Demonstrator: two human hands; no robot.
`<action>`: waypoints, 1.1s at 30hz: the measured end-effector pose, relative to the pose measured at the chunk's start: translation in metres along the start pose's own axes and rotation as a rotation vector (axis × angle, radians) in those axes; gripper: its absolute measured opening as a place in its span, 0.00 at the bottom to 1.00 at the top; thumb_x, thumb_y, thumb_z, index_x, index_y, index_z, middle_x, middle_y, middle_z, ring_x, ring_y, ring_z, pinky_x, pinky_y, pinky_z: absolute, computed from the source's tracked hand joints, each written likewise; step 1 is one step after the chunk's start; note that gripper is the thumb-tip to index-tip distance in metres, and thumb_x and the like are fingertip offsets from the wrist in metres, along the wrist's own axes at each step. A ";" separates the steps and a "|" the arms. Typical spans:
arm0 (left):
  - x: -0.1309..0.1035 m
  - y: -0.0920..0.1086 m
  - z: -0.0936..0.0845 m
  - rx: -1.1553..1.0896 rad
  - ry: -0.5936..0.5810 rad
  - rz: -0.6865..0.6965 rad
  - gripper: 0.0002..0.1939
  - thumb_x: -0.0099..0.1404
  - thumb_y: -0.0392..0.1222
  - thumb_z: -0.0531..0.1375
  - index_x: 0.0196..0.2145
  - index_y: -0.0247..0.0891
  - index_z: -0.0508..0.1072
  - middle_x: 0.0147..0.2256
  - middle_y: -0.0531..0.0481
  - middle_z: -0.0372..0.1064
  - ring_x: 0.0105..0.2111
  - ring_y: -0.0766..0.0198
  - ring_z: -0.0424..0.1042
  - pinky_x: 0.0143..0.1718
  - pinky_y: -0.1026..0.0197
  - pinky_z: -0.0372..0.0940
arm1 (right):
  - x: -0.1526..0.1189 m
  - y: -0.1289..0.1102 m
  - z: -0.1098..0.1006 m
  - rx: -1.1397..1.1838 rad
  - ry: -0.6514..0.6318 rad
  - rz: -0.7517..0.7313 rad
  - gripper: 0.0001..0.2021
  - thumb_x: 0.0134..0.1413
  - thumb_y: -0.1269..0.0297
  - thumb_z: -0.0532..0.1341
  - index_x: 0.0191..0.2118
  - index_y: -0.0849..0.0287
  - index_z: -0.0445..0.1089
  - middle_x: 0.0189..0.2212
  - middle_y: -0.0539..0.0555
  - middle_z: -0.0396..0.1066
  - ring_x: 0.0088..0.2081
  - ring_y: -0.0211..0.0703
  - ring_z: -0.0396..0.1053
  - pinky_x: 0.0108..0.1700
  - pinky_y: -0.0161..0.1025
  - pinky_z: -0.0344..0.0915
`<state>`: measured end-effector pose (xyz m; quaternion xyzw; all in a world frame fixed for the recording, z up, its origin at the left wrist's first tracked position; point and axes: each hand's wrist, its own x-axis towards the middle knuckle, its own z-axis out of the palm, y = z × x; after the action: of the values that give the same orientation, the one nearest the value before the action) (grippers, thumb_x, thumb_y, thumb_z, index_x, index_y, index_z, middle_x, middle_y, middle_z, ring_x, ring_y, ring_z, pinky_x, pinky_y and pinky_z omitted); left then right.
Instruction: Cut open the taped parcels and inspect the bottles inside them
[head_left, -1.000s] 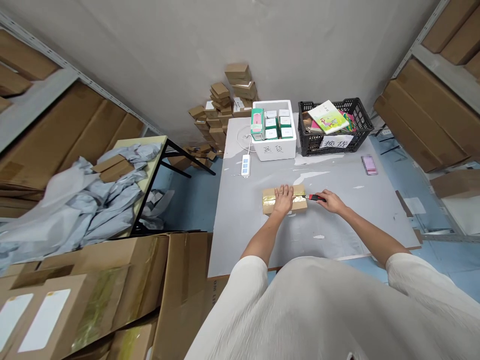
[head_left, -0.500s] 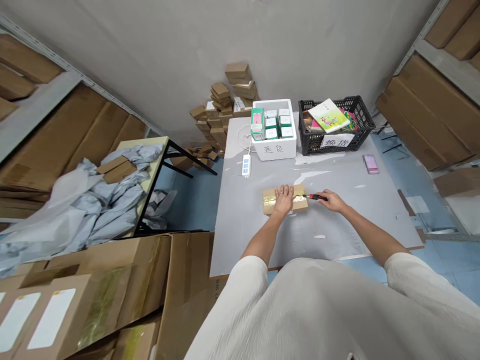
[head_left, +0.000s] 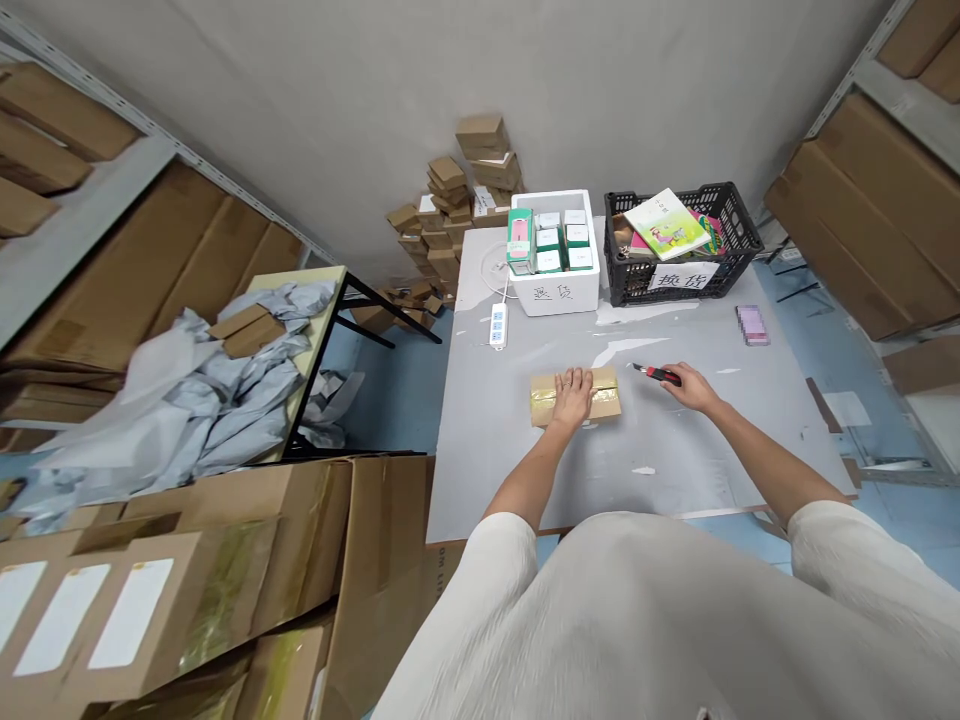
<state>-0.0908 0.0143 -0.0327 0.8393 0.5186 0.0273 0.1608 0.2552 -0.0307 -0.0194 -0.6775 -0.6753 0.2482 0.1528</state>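
Note:
A small cardboard box (head_left: 606, 393) with shiny yellowish tape along its top lies on the grey table (head_left: 495, 440). My left hand (head_left: 574, 393) rests flat on top of this box, fingers slightly spread and pointing away from me. My right hand (head_left: 691, 388) is closed around a red and black utility knife (head_left: 663, 375). The knife points left, its blade clear of the box's right end, with a gap of table between them.
At the table's back stand a white foam box (head_left: 559, 298) of small cartons and a black crate (head_left: 679, 285) with books. A power strip (head_left: 498, 326) lies left, a pinkish item (head_left: 752, 326) right. Large cartons (head_left: 386, 540) stand at the left front.
My right hand has moved the knife to the right, off the box's end. My left hand is still on the box. The view has shifted slightly.

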 end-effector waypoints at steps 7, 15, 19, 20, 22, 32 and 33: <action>-0.008 0.010 0.000 -0.060 0.018 -0.072 0.33 0.79 0.49 0.48 0.76 0.34 0.57 0.77 0.32 0.50 0.78 0.40 0.44 0.78 0.33 0.35 | -0.007 0.009 0.045 -0.051 -0.029 0.356 0.18 0.59 0.55 0.65 0.53 0.55 0.77 0.52 0.63 0.77 0.51 0.59 0.76 0.46 0.44 0.70; -0.016 0.003 -0.003 -0.128 -0.038 -0.058 0.36 0.78 0.53 0.50 0.78 0.38 0.53 0.80 0.38 0.42 0.80 0.44 0.37 0.79 0.36 0.33 | -0.016 0.031 0.086 -0.134 -0.087 0.686 0.18 0.63 0.50 0.64 0.51 0.57 0.73 0.52 0.66 0.76 0.51 0.60 0.77 0.45 0.47 0.71; -0.018 0.001 -0.005 -0.134 -0.047 -0.062 0.36 0.78 0.54 0.50 0.77 0.38 0.55 0.80 0.39 0.41 0.80 0.45 0.37 0.79 0.37 0.32 | -0.011 0.037 0.099 -0.130 -0.121 0.706 0.20 0.65 0.49 0.64 0.53 0.58 0.71 0.53 0.66 0.74 0.54 0.60 0.75 0.48 0.47 0.71; -0.019 0.001 -0.005 -0.136 -0.045 -0.063 0.35 0.78 0.54 0.50 0.77 0.39 0.55 0.80 0.39 0.42 0.80 0.45 0.37 0.79 0.37 0.33 | -0.010 0.038 0.102 -0.128 -0.122 0.699 0.21 0.65 0.49 0.64 0.54 0.58 0.71 0.54 0.66 0.74 0.55 0.60 0.75 0.48 0.47 0.71; -0.021 0.000 -0.005 -0.138 -0.039 -0.064 0.35 0.79 0.55 0.49 0.77 0.38 0.55 0.80 0.39 0.42 0.80 0.45 0.37 0.79 0.37 0.33 | -0.007 0.040 0.108 -0.127 -0.114 0.675 0.21 0.65 0.49 0.64 0.55 0.59 0.70 0.55 0.67 0.73 0.55 0.60 0.75 0.49 0.47 0.70; -0.024 -0.011 0.001 -0.174 -0.014 -0.028 0.33 0.79 0.54 0.49 0.76 0.39 0.58 0.79 0.38 0.45 0.80 0.45 0.40 0.79 0.37 0.35 | -0.008 0.028 0.110 -0.098 0.046 0.525 0.23 0.69 0.48 0.59 0.58 0.61 0.69 0.58 0.70 0.69 0.59 0.66 0.68 0.60 0.58 0.66; -0.026 -0.014 -0.001 -0.182 -0.015 -0.022 0.33 0.80 0.54 0.49 0.75 0.39 0.59 0.79 0.37 0.46 0.79 0.45 0.42 0.79 0.37 0.36 | -0.006 0.021 0.107 -0.058 0.074 0.456 0.22 0.70 0.50 0.57 0.58 0.60 0.70 0.58 0.70 0.69 0.59 0.66 0.67 0.61 0.58 0.65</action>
<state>-0.1151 -0.0032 -0.0332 0.8158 0.5217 0.0663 0.2404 0.2151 -0.0509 -0.1191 -0.8255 -0.5053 0.2316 0.0980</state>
